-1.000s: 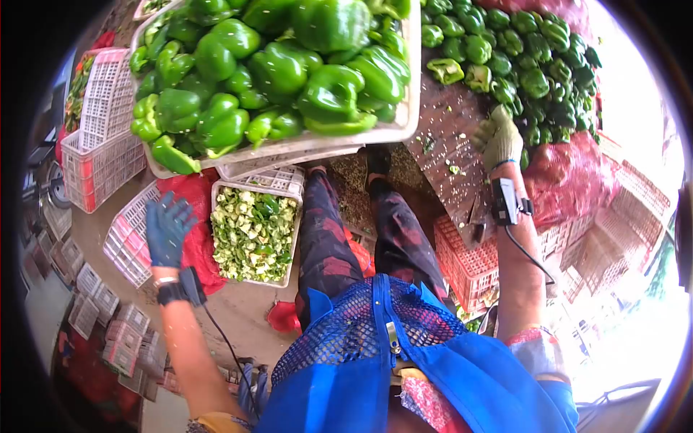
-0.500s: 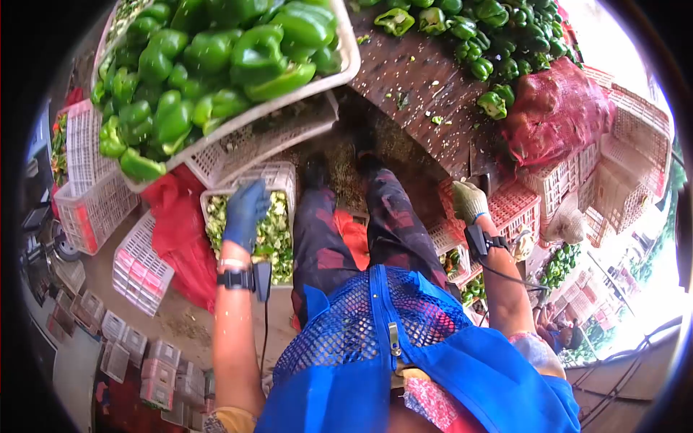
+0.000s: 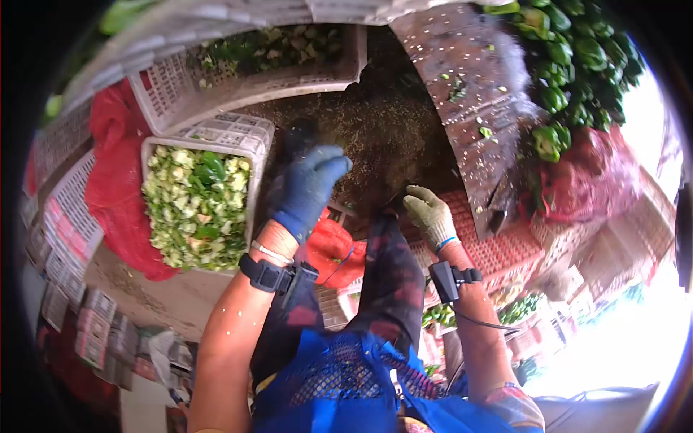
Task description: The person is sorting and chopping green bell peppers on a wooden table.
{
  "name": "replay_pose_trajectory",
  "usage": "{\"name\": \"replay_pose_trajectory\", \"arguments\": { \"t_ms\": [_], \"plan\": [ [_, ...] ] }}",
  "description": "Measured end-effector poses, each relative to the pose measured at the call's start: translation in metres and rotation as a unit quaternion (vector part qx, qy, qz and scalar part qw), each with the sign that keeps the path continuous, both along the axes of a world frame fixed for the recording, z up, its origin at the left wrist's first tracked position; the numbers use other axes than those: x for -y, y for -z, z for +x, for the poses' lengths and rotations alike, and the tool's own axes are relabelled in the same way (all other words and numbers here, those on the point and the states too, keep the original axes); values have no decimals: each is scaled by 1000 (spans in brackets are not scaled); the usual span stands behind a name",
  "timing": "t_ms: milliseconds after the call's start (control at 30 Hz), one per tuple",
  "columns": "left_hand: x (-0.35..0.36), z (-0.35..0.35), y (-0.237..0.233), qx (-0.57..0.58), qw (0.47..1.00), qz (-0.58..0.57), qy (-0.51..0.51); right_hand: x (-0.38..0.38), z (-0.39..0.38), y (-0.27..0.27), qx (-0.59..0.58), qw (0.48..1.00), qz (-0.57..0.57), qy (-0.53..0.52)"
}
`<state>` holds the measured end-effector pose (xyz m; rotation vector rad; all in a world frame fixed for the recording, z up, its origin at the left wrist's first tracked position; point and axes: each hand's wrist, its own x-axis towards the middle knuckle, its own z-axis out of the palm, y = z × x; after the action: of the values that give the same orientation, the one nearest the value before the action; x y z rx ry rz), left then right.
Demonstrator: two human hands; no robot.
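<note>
My left hand (image 3: pixel 309 191), in a blue glove, hangs over my legs with loosely bent fingers; it is somewhat blurred and I see nothing in it. Left of it stands a white plastic crate (image 3: pixel 254 148) full of chopped green pepper cores and scraps (image 3: pixel 198 209). My right hand (image 3: pixel 432 219), in a pale knit glove, is over my other leg, fingers slightly bent and apart, with no object visible. It is close to red plastic crates (image 3: pixel 484 231) under the table's edge.
A seed-strewn table (image 3: pixel 462 79) holds a pile of green bell peppers (image 3: pixel 577 65) and a red mesh sack (image 3: pixel 592 177). Another crate (image 3: pixel 354 61) with scraps lies ahead, below a larger crate's edge (image 3: pixel 238 18). Red cloth (image 3: pixel 119 180) hangs left; an orange-red bag (image 3: pixel 332 252) sits between my legs.
Both hands have moved inward and closer together, my left one to the right and up. The view has shifted, so the crate of whole peppers has mostly left the frame at the top.
</note>
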<state>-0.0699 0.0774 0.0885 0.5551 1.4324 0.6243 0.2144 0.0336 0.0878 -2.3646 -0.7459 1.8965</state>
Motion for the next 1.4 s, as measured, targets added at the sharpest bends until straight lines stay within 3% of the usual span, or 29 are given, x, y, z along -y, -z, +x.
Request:
{"name": "replay_pose_trajectory", "arguments": {
  "t_ms": [67,167,200,233,267,333,400,467,567,633,667,767,900,1100,1167,1267,1367,1400],
  "plan": [
    [12,26,13,-25,999,25,3,7,7,49,3,1000,-9,-15],
    [44,60,51,27,997,-29,-64,17,29,129,53,987,112,-104],
    [52,65,59,8,1000,-6,-23,18,38,158,63,987,112,-100],
    [59,69,63,-13,1000,14,17,15,46,186,101,961,138,-219],
    [51,75,53,38,995,-80,-38,7,54,212,140,918,162,-333],
    [47,78,49,58,991,-119,-13,-11,69,263,170,877,205,-400],
    [37,74,47,30,991,-90,95,-41,74,303,190,852,236,-427],
    [29,64,45,-52,971,116,203,-68,77,338,202,838,256,-437],
    [14,52,42,-110,949,166,243,-115,74,387,211,825,287,-439],
    [6,52,35,-212,921,66,320,-141,68,410,210,820,300,-439],
    [2,53,35,-260,897,16,357,-150,66,417,207,820,304,-438],
    [-1,36,53,-325,822,289,368,-166,61,433,198,823,314,-430],
    [-5,38,62,-357,785,310,400,-161,67,438,182,828,323,-421],
    [-5,55,61,-402,733,358,416,-89,82,414,131,866,321,-362],
    [-2,70,55,-453,691,373,423,-44,86,403,77,906,297,-293],
    [-1,56,28,-424,697,399,419,6,74,386,-53,955,251,-146],
    [-3,75,21,-414,699,422,402,37,67,355,-152,966,206,-29],
    [-2,74,18,-417,677,434,424,42,63,341,-174,965,197,-8]
  ]
}}
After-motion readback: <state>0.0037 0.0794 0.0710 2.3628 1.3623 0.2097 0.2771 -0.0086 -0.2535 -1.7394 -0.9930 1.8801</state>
